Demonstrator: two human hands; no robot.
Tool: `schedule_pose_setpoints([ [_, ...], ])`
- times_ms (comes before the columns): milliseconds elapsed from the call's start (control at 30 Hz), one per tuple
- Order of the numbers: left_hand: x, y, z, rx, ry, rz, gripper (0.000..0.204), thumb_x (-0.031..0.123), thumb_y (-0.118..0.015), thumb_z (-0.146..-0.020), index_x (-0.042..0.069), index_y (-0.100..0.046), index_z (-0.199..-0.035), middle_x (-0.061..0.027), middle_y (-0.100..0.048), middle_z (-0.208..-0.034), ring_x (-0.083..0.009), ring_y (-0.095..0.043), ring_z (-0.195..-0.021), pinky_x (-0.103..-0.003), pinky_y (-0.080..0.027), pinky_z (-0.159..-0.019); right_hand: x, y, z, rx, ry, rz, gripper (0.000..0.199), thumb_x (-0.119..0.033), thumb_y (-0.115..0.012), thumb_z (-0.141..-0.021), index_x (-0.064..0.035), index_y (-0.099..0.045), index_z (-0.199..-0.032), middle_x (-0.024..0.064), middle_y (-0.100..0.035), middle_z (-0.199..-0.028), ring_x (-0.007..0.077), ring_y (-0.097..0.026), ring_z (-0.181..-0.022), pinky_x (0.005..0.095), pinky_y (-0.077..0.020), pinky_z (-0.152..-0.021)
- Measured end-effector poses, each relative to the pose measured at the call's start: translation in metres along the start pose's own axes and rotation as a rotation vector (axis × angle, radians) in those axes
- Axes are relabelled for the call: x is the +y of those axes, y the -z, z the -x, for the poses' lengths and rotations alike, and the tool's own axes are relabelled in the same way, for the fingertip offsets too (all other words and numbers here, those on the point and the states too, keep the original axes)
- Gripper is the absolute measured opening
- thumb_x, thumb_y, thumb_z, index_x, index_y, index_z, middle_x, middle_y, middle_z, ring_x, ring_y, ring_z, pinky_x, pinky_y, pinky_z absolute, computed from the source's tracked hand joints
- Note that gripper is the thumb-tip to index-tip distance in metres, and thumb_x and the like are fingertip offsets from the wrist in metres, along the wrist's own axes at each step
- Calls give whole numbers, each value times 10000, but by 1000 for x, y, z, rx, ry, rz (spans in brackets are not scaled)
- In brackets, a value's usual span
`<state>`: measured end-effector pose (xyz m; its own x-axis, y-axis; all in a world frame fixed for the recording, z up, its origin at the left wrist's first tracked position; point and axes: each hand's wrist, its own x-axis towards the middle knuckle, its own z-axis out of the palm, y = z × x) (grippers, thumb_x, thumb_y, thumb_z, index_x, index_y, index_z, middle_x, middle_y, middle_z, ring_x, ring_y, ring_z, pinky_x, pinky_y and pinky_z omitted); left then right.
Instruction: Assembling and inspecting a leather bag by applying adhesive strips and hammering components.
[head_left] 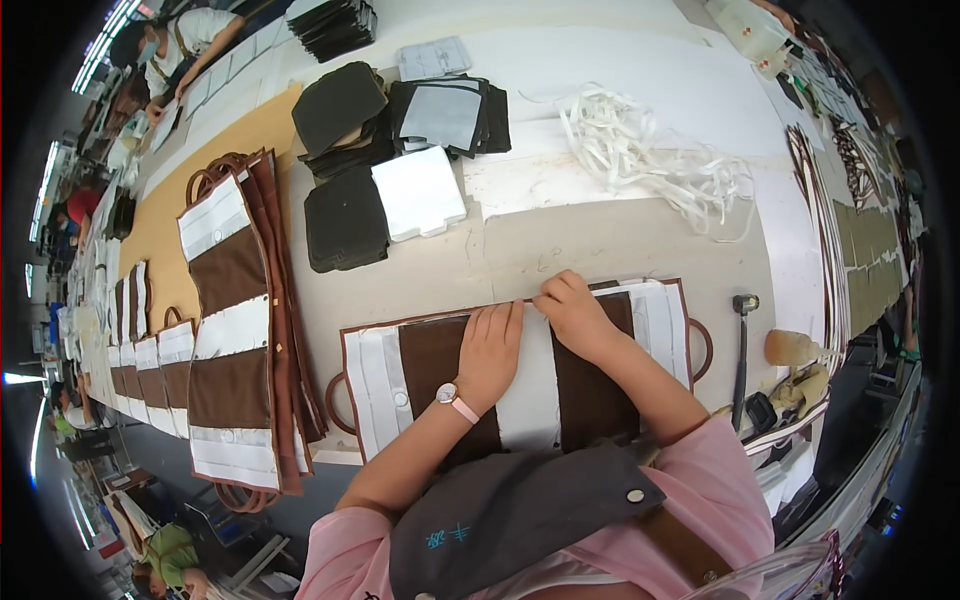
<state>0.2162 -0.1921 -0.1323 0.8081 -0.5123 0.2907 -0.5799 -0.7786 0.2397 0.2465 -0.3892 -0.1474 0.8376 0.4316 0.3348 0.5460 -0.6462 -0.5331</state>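
Note:
A bag panel (528, 380) in brown and white, with reddish-brown edging and a round handle (703, 350) at each end, lies flat on the table before me. My left hand (490, 348) rests on it left of the middle, fingers stretched toward the far edge. Just right of it, my right hand (574, 312) is closed, its fingertips pinching the panel's far edge near the central white strip. The exact bit under those fingertips is hidden.
Stacked bag panels (232, 330) overhang the table's left side. Beyond my work are dark cut pieces (345, 215), a white piece (418, 193) and tangled white tape (620, 135). At the right lie a hammer (741, 350) and a bottle (790, 348). A co-worker (195, 45) works far left.

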Motion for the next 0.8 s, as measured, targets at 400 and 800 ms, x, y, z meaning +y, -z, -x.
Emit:
schedule_pose_setpoints([
  [400,2,-2,-2,-58,-68,-83,433,101,-564,-884,-27,-567,-1298,-150,-592,-1116,-294,-573,-1089,-426,-456,-1012,4,17,-1,-163,183,127,137,-83,-624,-749,-41,-650,-876,55,-563,-928,255,-523,-954,370,-476,-864],
  [800,20,-8,-8,-50,-15,-93,521,194,-672,-866,-61,-559,-1306,-149,-559,-1164,-301,-534,-1149,-428,-439,-1012,12,17,-3,-59,-215,-152,149,60,-685,-754,-21,-613,-857,142,-602,-946,371,-569,-945,442,-470,-843],
])
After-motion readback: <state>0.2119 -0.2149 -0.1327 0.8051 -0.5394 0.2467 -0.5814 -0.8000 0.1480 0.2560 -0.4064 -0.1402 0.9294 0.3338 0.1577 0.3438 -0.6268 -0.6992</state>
